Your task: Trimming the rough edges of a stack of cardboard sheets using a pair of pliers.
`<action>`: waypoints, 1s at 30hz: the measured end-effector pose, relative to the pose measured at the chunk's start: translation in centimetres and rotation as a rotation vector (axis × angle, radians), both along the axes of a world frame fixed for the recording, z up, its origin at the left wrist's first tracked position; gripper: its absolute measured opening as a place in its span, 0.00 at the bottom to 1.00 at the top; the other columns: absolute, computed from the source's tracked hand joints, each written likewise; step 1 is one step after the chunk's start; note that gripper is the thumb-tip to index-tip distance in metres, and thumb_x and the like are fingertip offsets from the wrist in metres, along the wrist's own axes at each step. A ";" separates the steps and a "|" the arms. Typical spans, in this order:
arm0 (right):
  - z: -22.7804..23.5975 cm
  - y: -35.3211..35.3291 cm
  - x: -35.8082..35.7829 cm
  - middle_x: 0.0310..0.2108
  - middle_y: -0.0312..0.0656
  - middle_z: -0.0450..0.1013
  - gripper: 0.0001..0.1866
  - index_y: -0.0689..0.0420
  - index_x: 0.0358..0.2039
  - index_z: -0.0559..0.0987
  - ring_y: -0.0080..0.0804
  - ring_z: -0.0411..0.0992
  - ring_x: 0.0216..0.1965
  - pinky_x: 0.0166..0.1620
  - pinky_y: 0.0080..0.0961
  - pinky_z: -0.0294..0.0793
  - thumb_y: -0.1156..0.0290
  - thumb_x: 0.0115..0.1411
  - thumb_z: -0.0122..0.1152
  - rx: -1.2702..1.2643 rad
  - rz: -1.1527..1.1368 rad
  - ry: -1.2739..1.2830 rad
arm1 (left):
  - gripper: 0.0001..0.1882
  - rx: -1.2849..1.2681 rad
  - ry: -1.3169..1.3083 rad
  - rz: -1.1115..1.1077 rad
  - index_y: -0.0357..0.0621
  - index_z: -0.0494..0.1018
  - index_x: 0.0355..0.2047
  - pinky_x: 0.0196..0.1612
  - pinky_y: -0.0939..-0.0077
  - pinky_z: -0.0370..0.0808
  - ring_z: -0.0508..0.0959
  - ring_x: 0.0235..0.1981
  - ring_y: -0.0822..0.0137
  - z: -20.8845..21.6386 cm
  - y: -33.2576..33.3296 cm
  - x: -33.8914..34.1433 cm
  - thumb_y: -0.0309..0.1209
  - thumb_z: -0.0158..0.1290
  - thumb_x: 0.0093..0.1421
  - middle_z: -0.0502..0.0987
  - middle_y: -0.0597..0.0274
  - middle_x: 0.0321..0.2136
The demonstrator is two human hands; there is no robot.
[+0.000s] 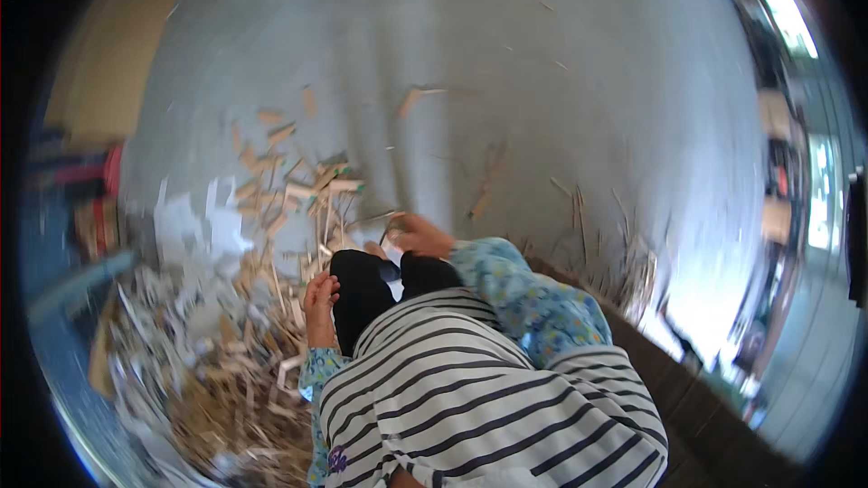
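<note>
My right hand (420, 237) reaches in front of my knees, its fingers bent and pressed together. A thin dark sliver (387, 233) shows at its fingertips, too blurred to name. Beside my left knee, my left hand (321, 296) is raised with its fingers curled in. Whatever it may hold is hidden. Tan strips (282, 190), like cardboard or wood offcuts, lie scattered on the floor ahead of the left hand, a few with green ends. Both forearms wear blue patterned sleeves (542, 303), and black trousers cover my knees (362, 294).
A heap of shredded white and brown scraps (217, 389) fills the lower left. At the upper left stands a large tan box (117, 54). Thin sticks (579, 221) lie on the grey floor (561, 108) to the right. Shelving with boxes (778, 163) lines the right side.
</note>
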State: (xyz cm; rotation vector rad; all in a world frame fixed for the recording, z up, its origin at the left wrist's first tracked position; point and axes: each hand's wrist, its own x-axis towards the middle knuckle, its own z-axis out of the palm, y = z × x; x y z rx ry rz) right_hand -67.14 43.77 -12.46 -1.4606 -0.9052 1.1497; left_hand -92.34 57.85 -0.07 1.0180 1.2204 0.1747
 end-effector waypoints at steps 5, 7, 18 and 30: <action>11.8 13.8 -6.8 0.41 0.56 0.68 0.22 0.61 0.41 0.71 0.53 0.73 0.39 0.39 0.43 0.74 0.64 0.45 0.56 -0.185 0.306 -0.270 | 0.25 -0.319 -0.457 0.094 0.41 0.66 0.53 0.54 0.66 0.66 0.69 0.53 0.63 0.8 6.6 5.1 0.46 0.43 0.64 0.70 0.55 0.52; 12.7 16.8 -8.5 0.46 0.53 0.65 0.24 0.61 0.41 0.71 0.53 0.73 0.38 0.37 0.44 0.75 0.62 0.44 0.58 -0.147 0.274 -0.352 | 0.26 -0.459 -0.457 0.074 0.40 0.67 0.52 0.56 0.62 0.65 0.69 0.53 0.59 0.4 10.0 6.2 0.47 0.41 0.64 0.70 0.53 0.51; 6.0 25.7 4.7 0.30 0.58 0.73 0.13 0.62 0.28 0.76 0.56 0.73 0.33 0.37 0.45 0.72 0.64 0.51 0.53 -0.321 -0.432 -0.155 | 0.09 -0.416 -0.373 0.214 0.48 0.72 0.31 0.40 0.56 0.76 0.78 0.31 0.59 -0.4 35.5 6.1 0.39 0.48 0.61 0.78 0.60 0.30; -6.8 19.2 16.7 0.10 0.45 0.71 0.21 0.60 0.08 0.75 0.39 0.72 0.13 0.24 0.36 0.74 0.62 0.52 0.50 -1.141 -0.279 -0.268 | 0.08 -0.199 -0.519 0.504 0.43 0.70 0.26 0.36 0.66 0.74 0.75 0.25 0.62 1.8 54.8 15.3 0.33 0.53 0.58 0.75 0.60 0.22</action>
